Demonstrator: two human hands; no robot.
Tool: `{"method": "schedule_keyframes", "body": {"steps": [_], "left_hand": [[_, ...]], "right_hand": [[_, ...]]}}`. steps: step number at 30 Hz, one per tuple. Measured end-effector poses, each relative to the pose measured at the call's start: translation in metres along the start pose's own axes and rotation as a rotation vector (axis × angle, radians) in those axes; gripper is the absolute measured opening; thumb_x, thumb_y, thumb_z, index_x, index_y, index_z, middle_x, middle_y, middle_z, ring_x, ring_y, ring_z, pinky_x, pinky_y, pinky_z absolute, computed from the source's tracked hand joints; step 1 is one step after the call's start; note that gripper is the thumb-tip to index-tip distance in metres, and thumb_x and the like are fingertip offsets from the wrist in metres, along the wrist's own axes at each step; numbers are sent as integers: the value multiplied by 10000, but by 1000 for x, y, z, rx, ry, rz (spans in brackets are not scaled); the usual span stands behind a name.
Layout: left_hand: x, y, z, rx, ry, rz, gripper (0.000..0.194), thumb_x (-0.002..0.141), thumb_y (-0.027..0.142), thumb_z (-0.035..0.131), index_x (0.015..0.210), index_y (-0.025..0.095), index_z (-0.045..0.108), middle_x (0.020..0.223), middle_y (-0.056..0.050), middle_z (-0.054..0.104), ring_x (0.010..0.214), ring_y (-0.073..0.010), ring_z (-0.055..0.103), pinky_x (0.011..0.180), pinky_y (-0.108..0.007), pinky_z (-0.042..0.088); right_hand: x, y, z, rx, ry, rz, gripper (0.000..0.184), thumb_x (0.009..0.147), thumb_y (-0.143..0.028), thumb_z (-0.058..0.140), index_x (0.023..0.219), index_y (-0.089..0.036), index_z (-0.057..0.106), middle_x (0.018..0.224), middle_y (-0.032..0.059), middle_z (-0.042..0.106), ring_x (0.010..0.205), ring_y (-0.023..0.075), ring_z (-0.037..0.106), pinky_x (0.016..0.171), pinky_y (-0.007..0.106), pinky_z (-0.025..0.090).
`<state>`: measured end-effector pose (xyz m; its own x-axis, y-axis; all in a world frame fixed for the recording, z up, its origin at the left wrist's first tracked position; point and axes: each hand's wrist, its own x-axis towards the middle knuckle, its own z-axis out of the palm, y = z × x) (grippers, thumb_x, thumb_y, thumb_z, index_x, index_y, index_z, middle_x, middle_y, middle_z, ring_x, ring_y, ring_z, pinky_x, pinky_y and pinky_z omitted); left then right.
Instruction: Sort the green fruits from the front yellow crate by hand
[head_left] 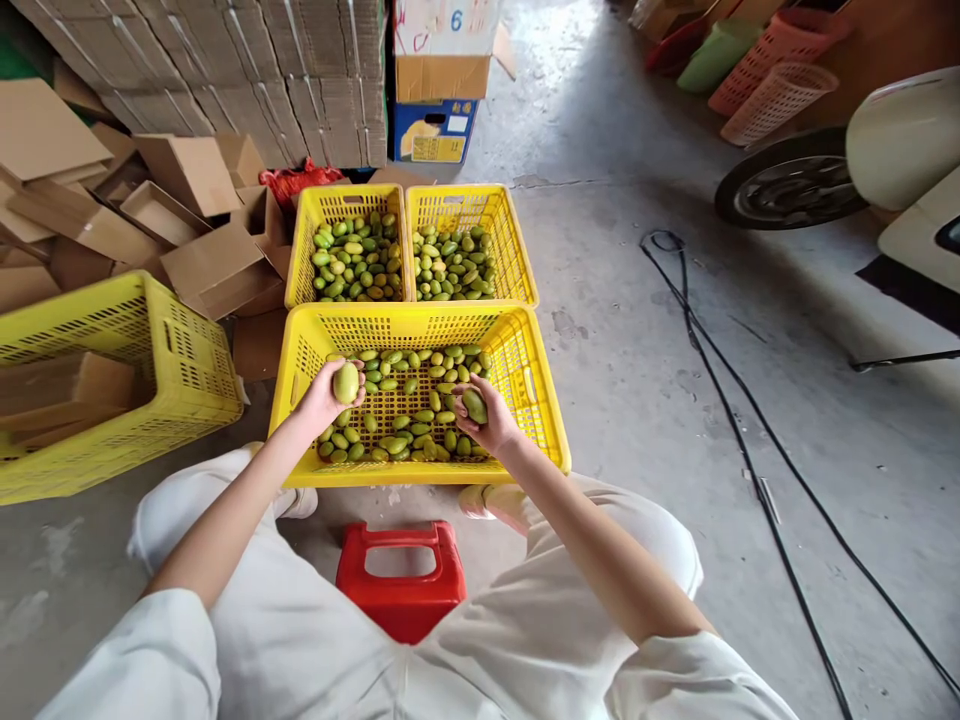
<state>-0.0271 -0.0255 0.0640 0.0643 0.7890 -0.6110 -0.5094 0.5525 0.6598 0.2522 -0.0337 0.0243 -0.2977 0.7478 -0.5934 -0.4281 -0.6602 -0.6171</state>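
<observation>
My left hand [324,396] is closed around a yellow-green mango [346,383], over the left part of the near yellow crate [420,476]. A greener mango [474,405] rests in the curled fingers of my right hand [496,424], over the crate's right part. Below both hands, many small green mangoes [401,440] lie scattered in this crate, with patches of its slotted floor showing. Beyond its far rim, two smaller yellow crates stand side by side; the far left crate [294,250] and the far right crate [517,245] both hold more green and yellowish mangoes.
A red plastic stool [401,605] shows between my legs. At left stand a yellow-green crate [191,345] with cardboard inside and a heap of open boxes [217,265]. Black cable [739,440] crosses the floor at right, near a parked vehicle's wheel [795,185]. Stacked cardboard [322,110] stands behind.
</observation>
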Motion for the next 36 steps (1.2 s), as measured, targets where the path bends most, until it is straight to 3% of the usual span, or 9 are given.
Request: {"method": "schedule_keyframes", "body": {"steps": [3,7,13,17,20,25,30,33,36], "left_hand": [[1,3,0,-65,51,-19,167,882,209,603,990,120,695,823,-95,739,718,-204,734,630,-301,594],[0,2,-3,-4,31,33,164,797,154,740,955,133,698,863,-98,757,766,-218,746,676,-311,601],[-2,4,-3,-47,-32,76,266,664,119,822,772,174,585,693,14,658,547,-89,610,475,-167,454],[-4,9,2,-33,-29,78,187,722,161,760,742,172,574,526,78,492,376,-38,409,359,-151,276],[-5,10,6,-18,90,139,206,817,202,670,678,183,519,480,77,445,339,-34,353,342,-160,229],[-6,9,6,1,185,146,246,862,255,615,655,195,496,458,64,435,317,-43,341,336,-168,206],[0,3,2,62,168,22,379,925,428,546,626,195,530,419,28,425,289,-74,327,319,-192,185],[5,-1,2,57,117,-97,449,941,522,501,657,183,580,468,-22,510,322,-117,420,324,-216,256],[5,-3,3,14,61,-95,260,903,374,595,794,148,662,651,-70,663,524,-178,639,473,-262,495]], "right_hand": [[0,-3,-4,100,6,-45,281,812,-477,700,825,-230,566,562,-29,492,458,99,337,379,191,280],[-2,-7,-7,187,18,-98,212,775,-386,699,890,-244,592,676,3,531,596,149,487,454,218,426],[-5,-10,-7,271,54,-105,235,780,-243,768,884,-241,557,782,-2,610,662,134,583,555,231,551],[-7,-14,-7,284,50,-151,334,750,-155,840,857,-230,533,744,-45,620,544,61,489,420,122,369],[-10,-16,-5,226,-13,-130,326,786,-245,864,833,-220,542,632,-81,524,428,32,320,361,129,248],[-9,-12,-5,138,-40,-48,378,928,-483,722,747,-220,519,519,-76,438,365,48,248,354,171,247],[-2,-6,-6,138,-34,-37,326,933,-433,686,743,-224,524,540,-54,465,390,70,317,369,181,290],[0,-4,-4,189,30,-24,271,925,-419,713,803,-229,562,631,-29,549,494,100,463,429,192,408],[0,-3,-3,239,81,-25,226,893,-373,754,848,-230,586,722,-23,620,580,106,533,505,199,489]]}}
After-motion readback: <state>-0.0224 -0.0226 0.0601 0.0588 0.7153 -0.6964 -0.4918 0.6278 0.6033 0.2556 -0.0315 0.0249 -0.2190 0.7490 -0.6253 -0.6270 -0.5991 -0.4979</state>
